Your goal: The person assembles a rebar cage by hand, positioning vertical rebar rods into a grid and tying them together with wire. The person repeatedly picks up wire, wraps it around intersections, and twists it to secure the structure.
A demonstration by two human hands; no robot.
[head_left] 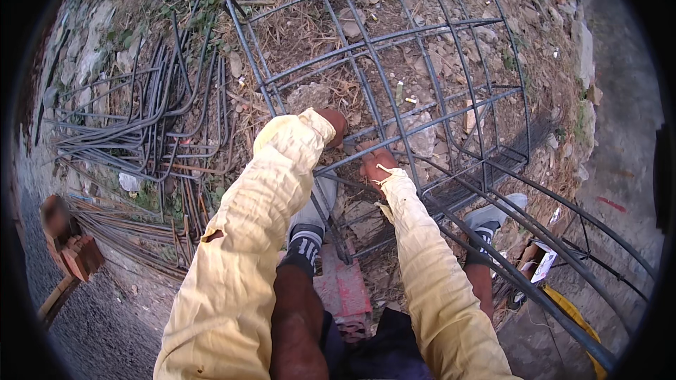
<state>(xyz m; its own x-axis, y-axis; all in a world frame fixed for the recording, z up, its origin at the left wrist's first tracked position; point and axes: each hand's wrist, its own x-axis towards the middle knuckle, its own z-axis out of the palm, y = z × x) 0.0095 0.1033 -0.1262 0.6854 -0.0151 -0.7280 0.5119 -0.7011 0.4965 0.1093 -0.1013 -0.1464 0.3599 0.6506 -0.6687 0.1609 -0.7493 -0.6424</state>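
Note:
A cage of steel reinforcing bars [366, 46] lies over the rubble before me, its long rods crossed by rectangular ties. My left hand [334, 125] is at the near part of the cage, curled, its fingers mostly hidden behind the wrist and yellow sleeve. Just right of it and a little nearer, my right hand [376, 165] is bent in against a cross bar, fingers closed. Whatever is between the fingers of either hand is too small or hidden to make out. A loop of string [384, 169] hangs at my right cuff.
Bent steel bars [151, 116] lie in a heap at left, above a bundle of thin rods [134, 222]. Long bars [556, 246] stick out to the lower right. My feet stand among the bars. A person's hand holds bricks [81, 257] at far left.

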